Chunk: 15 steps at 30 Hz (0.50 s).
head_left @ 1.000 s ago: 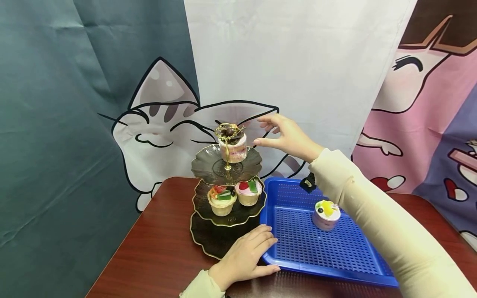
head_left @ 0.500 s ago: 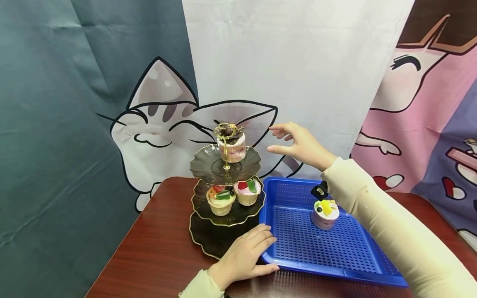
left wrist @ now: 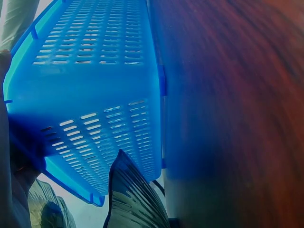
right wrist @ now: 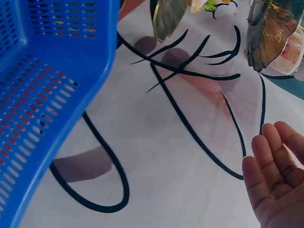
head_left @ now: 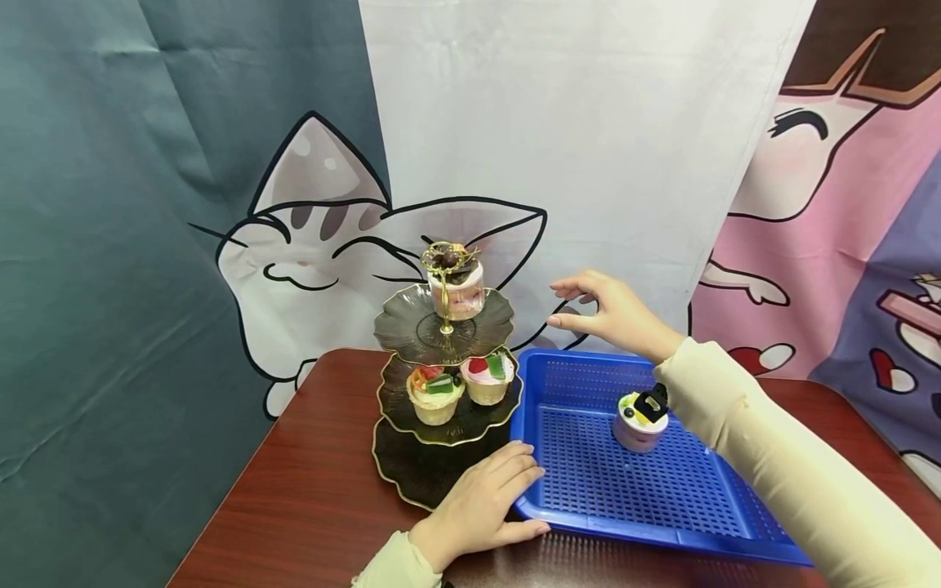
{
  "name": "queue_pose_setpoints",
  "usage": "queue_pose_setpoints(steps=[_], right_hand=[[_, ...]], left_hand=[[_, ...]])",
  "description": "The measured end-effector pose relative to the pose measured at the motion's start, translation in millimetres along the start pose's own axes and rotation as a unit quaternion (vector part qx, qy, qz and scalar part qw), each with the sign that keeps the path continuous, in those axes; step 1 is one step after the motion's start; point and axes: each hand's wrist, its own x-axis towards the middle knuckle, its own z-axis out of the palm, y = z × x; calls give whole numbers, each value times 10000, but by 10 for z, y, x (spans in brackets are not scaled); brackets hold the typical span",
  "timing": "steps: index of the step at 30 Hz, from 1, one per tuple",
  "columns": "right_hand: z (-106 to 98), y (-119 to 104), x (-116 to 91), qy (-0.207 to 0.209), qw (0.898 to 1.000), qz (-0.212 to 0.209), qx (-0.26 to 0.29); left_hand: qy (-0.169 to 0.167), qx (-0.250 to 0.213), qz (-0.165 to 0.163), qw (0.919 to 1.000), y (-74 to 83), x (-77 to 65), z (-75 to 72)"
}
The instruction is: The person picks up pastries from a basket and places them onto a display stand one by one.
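My left hand (head_left: pixel 481 508) rests on the near left corner of a blue plastic basket (head_left: pixel 625 535), fingers over the rim and thumb extended along the front. My right hand (head_left: pixel 613 314) hangs in the air above the back of the basket, fingers bent loosely with a gap to the thumb and nothing between them. Inside the basket sits one dessert cup (head_left: pixel 638 433) with fruit on top, partly covered by a black wrist mount. Left of it stands a three-tier tray (head_left: pixel 397 327). Its top tier bears a chocolate-topped cup (head_left: pixel 465 298); two cupcakes (head_left: pixel 435 408) sit on the middle tier.
The reddish-brown table (head_left: pixel 294 482) carries the stand and the basket close together. A cartoon curtain (head_left: pixel 573 122) hangs right behind the table. In the left wrist view, the basket's slotted side wall (left wrist: pixel 90 80) and a wavy tray edge (left wrist: pixel 133 199) nearly meet.
My right hand has moved right and down, away from the top tier, its fingers staying apart from the thumb. The left hand, cups and stand have stayed put.
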Motion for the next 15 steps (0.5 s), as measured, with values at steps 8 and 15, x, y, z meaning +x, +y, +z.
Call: queue_pose_setpoints(steps=[8, 15], right_hand=[[56, 130, -153, -59, 9998, 171, -11], [84, 244, -283, 24, 9998, 172, 46]], left_hand=[[35, 6, 18, 10000, 1, -5, 3], [-44, -11, -18, 10000, -5, 3, 0]])
